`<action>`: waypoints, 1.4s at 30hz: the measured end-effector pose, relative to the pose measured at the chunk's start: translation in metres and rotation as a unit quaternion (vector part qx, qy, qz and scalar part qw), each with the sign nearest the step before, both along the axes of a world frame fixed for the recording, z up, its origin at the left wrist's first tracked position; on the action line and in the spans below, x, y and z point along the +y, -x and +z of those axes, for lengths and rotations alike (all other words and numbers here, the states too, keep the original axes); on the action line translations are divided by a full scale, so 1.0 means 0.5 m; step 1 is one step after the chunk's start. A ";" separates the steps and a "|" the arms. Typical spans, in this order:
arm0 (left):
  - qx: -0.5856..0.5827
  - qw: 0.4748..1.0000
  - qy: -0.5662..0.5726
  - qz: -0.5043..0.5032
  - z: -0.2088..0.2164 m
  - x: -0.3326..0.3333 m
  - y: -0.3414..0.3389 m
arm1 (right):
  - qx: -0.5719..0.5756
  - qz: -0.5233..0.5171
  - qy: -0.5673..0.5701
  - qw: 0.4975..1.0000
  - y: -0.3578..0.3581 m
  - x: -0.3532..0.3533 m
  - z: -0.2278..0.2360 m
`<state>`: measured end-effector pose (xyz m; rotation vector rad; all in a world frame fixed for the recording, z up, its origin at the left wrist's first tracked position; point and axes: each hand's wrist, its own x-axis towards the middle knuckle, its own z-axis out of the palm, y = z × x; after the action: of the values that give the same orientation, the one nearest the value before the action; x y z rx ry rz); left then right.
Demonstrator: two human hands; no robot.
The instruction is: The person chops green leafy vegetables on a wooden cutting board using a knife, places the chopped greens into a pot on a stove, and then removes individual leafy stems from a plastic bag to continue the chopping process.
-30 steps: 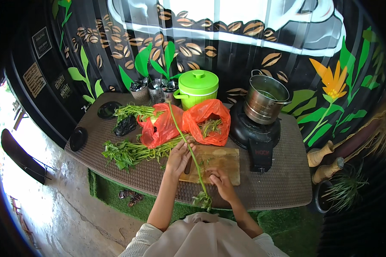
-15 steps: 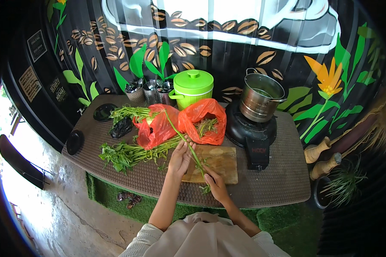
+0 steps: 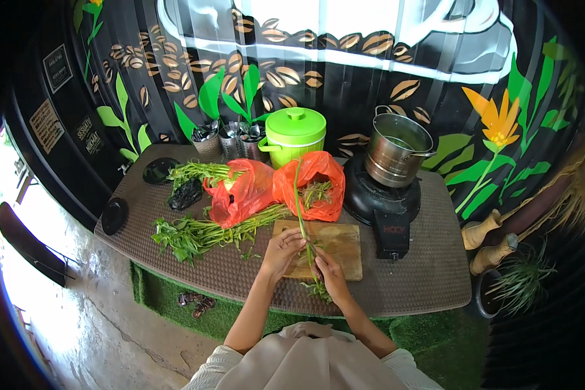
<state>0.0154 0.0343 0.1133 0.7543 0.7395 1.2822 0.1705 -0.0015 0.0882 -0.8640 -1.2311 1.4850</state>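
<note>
Above the wooden cutting board I hold a long green leafy-vegetable stem, its bare end pointing away and its leaves hanging toward me. My left hand pinches it around the middle. Lower down, my right hand is closed around the same stem, close to the leafy end. A pile of similar leafy stems lies left of the board. Behind the board, an opened red plastic bag contains cut green pieces. Beside it, another red bag partly covers more greens.
A steel pot stands on a black portable stove at the right. Along the back are a lime-green lidded container and several cutlery holders. Black dishes and a black plastic bag occupy the table's left side.
The stem has swung more upright. My left hand has moved down and right along it, nearer to my right hand, which still grips close to the leaves.
</note>
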 end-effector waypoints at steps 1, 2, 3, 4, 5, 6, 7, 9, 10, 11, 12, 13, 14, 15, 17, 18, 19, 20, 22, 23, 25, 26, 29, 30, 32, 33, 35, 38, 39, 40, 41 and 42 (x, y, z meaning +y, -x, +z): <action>0.012 1.000 -0.015 -0.001 0.001 0.001 0.001 | 0.000 0.000 0.010 1.000 0.000 0.001 -0.001; 0.012 1.000 -0.015 -0.001 0.000 0.002 0.000 | 0.001 0.000 0.021 1.000 0.000 0.002 -0.002; 0.013 1.000 -0.011 0.012 -0.002 0.003 -0.001 | 0.001 0.001 0.021 1.000 0.001 0.002 0.000; 0.014 1.000 -0.006 0.025 -0.003 0.003 -0.002 | -0.010 -0.002 0.014 1.000 0.003 0.001 0.004; 0.014 1.000 -0.006 0.026 -0.004 0.003 -0.003 | -0.021 -0.005 0.008 1.000 0.005 0.001 0.006; 0.009 0.999 -0.010 0.037 -0.006 0.003 -0.006 | -0.021 -0.006 0.008 1.000 0.006 0.001 0.006; 0.003 0.999 -0.014 0.049 -0.007 0.004 -0.009 | -0.012 -0.013 -0.004 1.000 0.008 0.001 0.006; 0.000 0.998 -0.012 0.055 -0.003 0.003 -0.014 | -0.004 -0.021 -0.016 1.000 0.011 0.003 0.005; -0.003 0.998 -0.010 0.062 -0.002 0.002 -0.016 | -0.009 -0.035 -0.019 0.999 0.012 0.004 0.003; -0.003 0.998 -0.010 0.062 -0.003 0.002 -0.018 | -0.014 -0.050 -0.022 0.998 0.013 0.006 0.001; -0.004 0.998 -0.013 0.064 -0.004 0.002 -0.019 | -0.014 -0.050 -0.022 0.998 0.013 0.008 -0.004; -0.006 0.998 -0.017 0.067 -0.004 0.002 -0.020 | -0.034 -0.061 -0.028 0.997 0.013 0.010 -0.010; -0.006 0.998 -0.017 0.066 -0.003 0.002 -0.022 | -0.054 -0.072 -0.033 0.995 0.013 0.011 -0.014; -0.007 0.997 -0.015 0.071 -0.003 0.001 -0.021 | -0.055 -0.072 -0.033 0.995 0.016 0.009 -0.005; -0.008 0.997 -0.013 0.078 -0.008 0.000 -0.020 | -0.038 -0.073 -0.017 0.996 0.023 0.005 0.017; -0.006 0.996 -0.016 0.083 -0.010 0.002 -0.022 | -0.038 -0.074 -0.017 0.996 0.025 0.007 0.017; -0.004 0.996 -0.019 0.089 -0.011 0.003 -0.024 | -0.001 -0.081 0.000 0.997 0.028 0.011 0.015; -0.004 0.996 -0.018 0.088 -0.010 0.002 -0.024 | 0.037 -0.088 0.018 0.995 0.030 0.014 0.013; -0.015 0.995 -0.016 0.097 -0.006 0.002 -0.022 | 0.029 -0.101 0.009 0.994 0.031 0.027 0.015; -0.015 0.995 -0.016 0.097 -0.006 0.002 -0.021 | 0.021 -0.114 -0.001 0.993 0.031 0.036 0.016; -0.018 0.996 -0.019 0.089 -0.009 0.004 -0.018 | -0.005 -0.122 -0.004 0.993 0.024 0.069 0.005; -0.018 0.996 -0.019 0.089 -0.008 0.005 -0.017 | -0.031 -0.130 -0.007 0.991 0.015 0.087 0.003; -0.006 0.997 -0.022 0.076 -0.009 0.003 -0.008 | -0.084 -0.026 0.054 0.995 -0.010 0.108 0.051; -0.014 0.997 -0.017 0.073 -0.005 0.004 -0.005 | -0.107 -0.001 0.066 0.992 -0.012 0.114 0.058; -0.021 0.997 -0.012 0.071 0.003 0.007 0.000 | -0.100 0.005 0.080 0.992 -0.018 0.109 0.072; -0.039 0.997 -0.012 0.065 0.008 0.007 0.003 | -0.106 0.005 0.074 0.992 -0.021 0.104 0.071; -0.056 0.996 -0.011 0.062 0.013 0.011 0.011 | -0.113 0.007 0.068 0.991 -0.030 0.092 0.067; -0.087 0.994 -0.034 0.048 0.015 0.020 0.025 | -0.159 0.081 0.047 0.983 -0.038 0.071 0.056; -0.099 0.993 -0.044 0.046 0.014 0.024 0.029 | -0.141 0.084 0.056 0.985 -0.037 0.067 0.053; -0.110 0.991 -0.055 0.043 0.011 0.027 0.033 | -0.123 0.087 0.065 0.986 -0.035 0.062 0.050; -0.117 0.991 -0.056 0.039 -0.002 0.031 0.037 | -0.122 0.088 0.064 0.986 -0.031 0.059 0.042; -0.117 0.991 -0.055 0.037 0.008 0.030 0.032 | -0.112 0.060 0.049 0.991 -0.027 0.058 0.033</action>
<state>-0.0005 0.0491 0.1174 0.6564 0.5138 1.4598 0.1842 0.0277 0.1047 -1.0600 -1.4040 1.5876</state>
